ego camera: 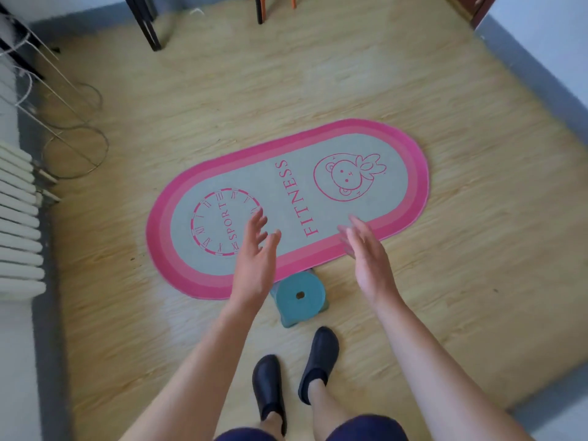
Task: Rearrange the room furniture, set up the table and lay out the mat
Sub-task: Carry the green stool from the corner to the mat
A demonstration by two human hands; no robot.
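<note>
An oval mat (318,148) with a pink border and a grey middle lies flat on the wooden floor, printed with "SPORT", "FITNESS" and a cartoon bear. Its near edge rests partly over a small teal stool (300,297) that stands just in front of my feet. My left hand (254,259) hovers over the mat's near left part, fingers spread, holding nothing. My right hand (369,256) is raised over the mat's near edge to the right, also empty with fingers apart and slightly blurred.
Black table legs (146,23) and orange chair legs (262,7) stand at the far side. A white radiator (19,224) and a wire rack (63,122) line the left wall. My two black shoes (292,374) are on the floor below the stool.
</note>
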